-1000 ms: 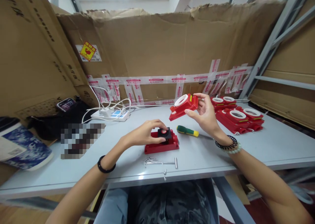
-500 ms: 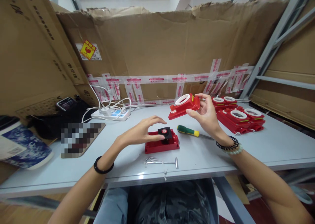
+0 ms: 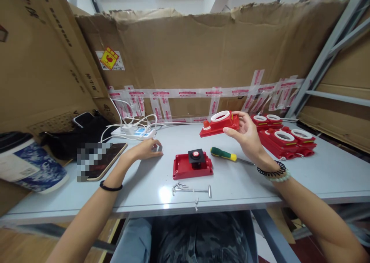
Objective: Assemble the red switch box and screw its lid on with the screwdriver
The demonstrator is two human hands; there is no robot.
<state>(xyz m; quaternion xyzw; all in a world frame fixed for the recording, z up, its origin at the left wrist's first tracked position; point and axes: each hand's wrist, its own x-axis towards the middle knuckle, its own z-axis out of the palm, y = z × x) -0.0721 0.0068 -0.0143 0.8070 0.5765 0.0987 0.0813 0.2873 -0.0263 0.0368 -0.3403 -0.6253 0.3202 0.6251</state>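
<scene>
The phone lies flat on the table. Near the power strip, the left hand is empty, thumb and fingers parted. The red base carries a black block. The red cover is raised, its right end gripped by the right hand.

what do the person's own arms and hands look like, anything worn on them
Both forearms are bare, with no sleeves in view, and neither hand wears a glove. The left hand has a plain, narrow black band at its wrist. At the right hand's wrist sit a black coiled band and a pale green beaded bracelet.
</scene>
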